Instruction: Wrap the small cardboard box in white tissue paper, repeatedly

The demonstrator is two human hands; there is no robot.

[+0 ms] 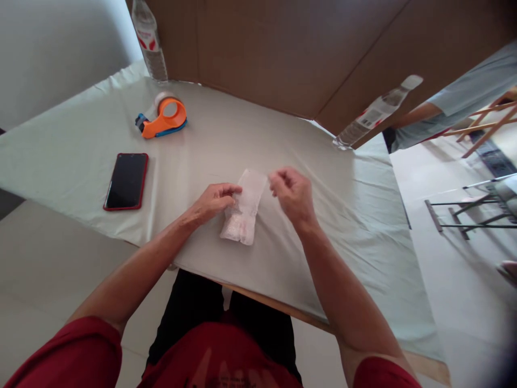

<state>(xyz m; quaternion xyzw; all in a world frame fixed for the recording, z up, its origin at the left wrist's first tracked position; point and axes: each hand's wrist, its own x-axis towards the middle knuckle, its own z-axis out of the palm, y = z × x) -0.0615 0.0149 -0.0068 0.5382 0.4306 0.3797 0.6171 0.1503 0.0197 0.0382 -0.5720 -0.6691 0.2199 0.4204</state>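
Note:
A translucent whitish plastic pouch (245, 213) lies on the cloth-covered table, its lower part bulging and wrinkled, its upper part flatter. At the pouch's left edge, my left hand (216, 200) is closed, with thumb and forefinger pinching the plastic. Just off the upper right corner of the pouch is my right hand (294, 195), its fingers curled together and slightly blurred. Whether anything sits between those fingertips is hidden. What the pouch contains is not clear through the plastic.
An orange tape dispenser (165, 117) and a red-cased phone (126, 181) lie to the left. Two water bottles (150, 42) (375, 114) stand against a brown cardboard panel (258, 54). Beyond the panel at right shows another person's arm (418, 114). The table's wooden front edge (278, 308) runs before me.

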